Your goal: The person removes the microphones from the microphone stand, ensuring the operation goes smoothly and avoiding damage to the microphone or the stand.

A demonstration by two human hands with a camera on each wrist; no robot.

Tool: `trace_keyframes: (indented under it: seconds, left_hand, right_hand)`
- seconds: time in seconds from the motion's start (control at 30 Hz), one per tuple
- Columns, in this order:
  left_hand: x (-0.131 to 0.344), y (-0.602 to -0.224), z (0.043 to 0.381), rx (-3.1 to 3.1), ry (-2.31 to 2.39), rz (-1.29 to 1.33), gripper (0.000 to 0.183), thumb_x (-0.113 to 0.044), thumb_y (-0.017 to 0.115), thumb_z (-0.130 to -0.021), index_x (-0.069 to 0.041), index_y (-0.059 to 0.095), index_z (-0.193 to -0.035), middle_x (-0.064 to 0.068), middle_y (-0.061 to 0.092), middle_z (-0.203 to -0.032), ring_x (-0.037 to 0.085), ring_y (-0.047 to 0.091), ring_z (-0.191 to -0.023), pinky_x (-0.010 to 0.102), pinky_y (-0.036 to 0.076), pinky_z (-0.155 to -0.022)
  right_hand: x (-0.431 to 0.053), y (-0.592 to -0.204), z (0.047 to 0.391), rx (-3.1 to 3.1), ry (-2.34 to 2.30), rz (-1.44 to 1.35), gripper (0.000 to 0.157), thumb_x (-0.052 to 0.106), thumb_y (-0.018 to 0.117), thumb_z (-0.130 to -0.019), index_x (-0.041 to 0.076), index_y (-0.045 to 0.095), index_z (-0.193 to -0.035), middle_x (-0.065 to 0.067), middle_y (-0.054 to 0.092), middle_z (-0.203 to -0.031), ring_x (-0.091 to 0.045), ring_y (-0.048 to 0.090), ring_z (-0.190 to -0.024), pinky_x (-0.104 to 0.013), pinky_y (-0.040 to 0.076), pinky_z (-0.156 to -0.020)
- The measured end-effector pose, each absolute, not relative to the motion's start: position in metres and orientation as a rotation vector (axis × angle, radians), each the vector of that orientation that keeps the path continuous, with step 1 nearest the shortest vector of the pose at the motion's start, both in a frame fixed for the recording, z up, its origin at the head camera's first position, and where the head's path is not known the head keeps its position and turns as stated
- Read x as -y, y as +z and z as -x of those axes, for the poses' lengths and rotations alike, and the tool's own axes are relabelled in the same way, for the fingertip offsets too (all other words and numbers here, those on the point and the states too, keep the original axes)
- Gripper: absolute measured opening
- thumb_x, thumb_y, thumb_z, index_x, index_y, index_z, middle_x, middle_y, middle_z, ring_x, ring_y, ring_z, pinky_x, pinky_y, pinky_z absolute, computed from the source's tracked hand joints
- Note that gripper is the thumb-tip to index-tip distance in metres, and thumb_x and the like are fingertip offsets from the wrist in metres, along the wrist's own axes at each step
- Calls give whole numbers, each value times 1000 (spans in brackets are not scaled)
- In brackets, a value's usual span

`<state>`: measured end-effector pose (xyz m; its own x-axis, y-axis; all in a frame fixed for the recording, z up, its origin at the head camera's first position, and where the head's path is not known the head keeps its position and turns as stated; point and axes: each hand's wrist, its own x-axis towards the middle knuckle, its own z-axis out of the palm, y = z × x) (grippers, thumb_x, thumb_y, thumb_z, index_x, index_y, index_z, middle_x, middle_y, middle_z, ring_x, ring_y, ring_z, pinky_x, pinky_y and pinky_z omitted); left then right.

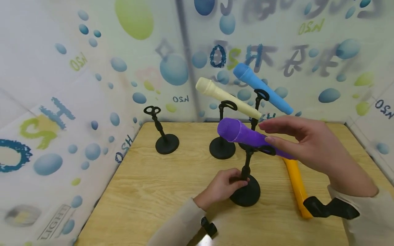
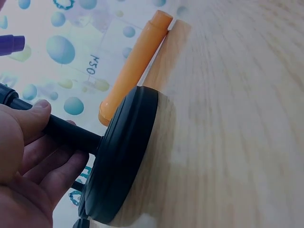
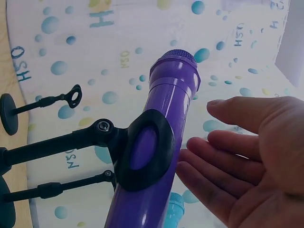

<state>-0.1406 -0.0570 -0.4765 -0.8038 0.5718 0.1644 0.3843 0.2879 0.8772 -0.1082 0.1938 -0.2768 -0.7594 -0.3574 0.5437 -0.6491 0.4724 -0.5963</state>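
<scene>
A purple microphone (image 1: 230,130) lies tilted in the clip of a black desk stand (image 1: 247,196), its head pointing up and to the left. My left hand (image 1: 219,188) grips the stand's pole just above the round base; thumb and fingers wrap it in the left wrist view. My right hand (image 1: 317,147) is beside the handle of the microphone with fingers loosely extended. In the right wrist view the fingertips (image 3: 187,168) lie close to the purple handle, and whether they touch it I cannot tell. The black clip (image 3: 164,152) rings the handle there.
Behind, a cream microphone (image 1: 223,94) and a blue microphone (image 1: 267,90) rest in stands. Another stand (image 1: 166,143) at the far left holds no microphone. An orange microphone (image 1: 297,184) lies on the wooden table (image 1: 138,201) at right. Printed walls (image 1: 101,85) enclose the table.
</scene>
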Motion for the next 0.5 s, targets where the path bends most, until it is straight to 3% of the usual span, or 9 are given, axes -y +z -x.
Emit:
trace_keyframes:
  seconds: [0.13,0.37,0.5]
  left_hand:
    - [57,-477,139,-2347,1545,-898,15,-11,73,-104,-5,77,-118,10,82,-116,5,75,-109,18,58,-97]
    - [60,-474,139,-2319,1552,-867,15,-11,74,-104,-6,77,-118,10,82,-116,2,74,-107,18,58,-97]
    - [61,-471,140,-2305,1549,-874,16,-11,73,-104,-6,77,-119,11,82,-116,1,73,-108,18,58,-97]
  right_hand:
    - [-189,-275,112,2406,1215,-854,43,1,79,-96,22,76,-134,17,77,-126,8,70,-115,-6,52,-96]
    - [-179,-268,116,2439,1199,-896,42,6,81,-97,22,75,-135,2,79,-128,7,70,-116,-5,50,-98]
    - [-174,-264,119,2480,1167,-936,44,9,84,-95,21,74,-136,-1,78,-131,-4,73,-117,-6,50,-98]
